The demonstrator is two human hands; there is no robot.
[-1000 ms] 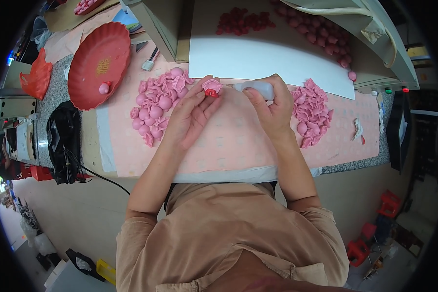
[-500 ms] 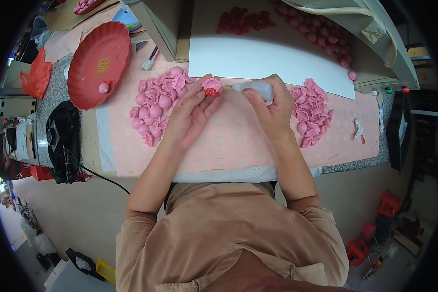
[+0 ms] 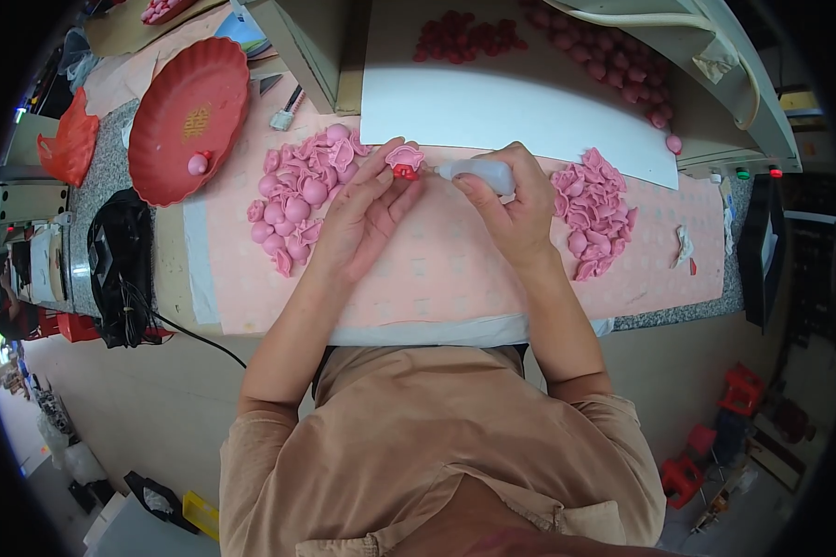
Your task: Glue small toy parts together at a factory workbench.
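Between its thumb and fingers, my left hand [image 3: 370, 218] pinches a small piece with a ruffled pink top and a red lower part [image 3: 404, 163]. My right hand [image 3: 518, 200] is wrapped round a translucent squeeze bottle [image 3: 485, 174], tipped sideways. The bottle's thin nozzle points left and comes close to the red part; whether they touch I cannot tell. Beside my left hand lies a heap of pink balls and ruffled pieces [image 3: 293, 209]. A second heap of ruffled pink pieces [image 3: 593, 213] is to the right of my right hand.
A red scalloped tray [image 3: 167, 121] at the left bears a small pink and red piece [image 3: 198, 163]. Under the shelf unit [image 3: 297, 51], a white sheet [image 3: 474, 107] carries dark red pieces [image 3: 464, 37] and pink-red balls [image 3: 613, 65]. A brush [image 3: 286, 111] lies beyond the left heap.
The squeeze bottle has shifted slightly left, its nozzle now nearer the piece in my left hand. The pink and red piece has tilted a little.
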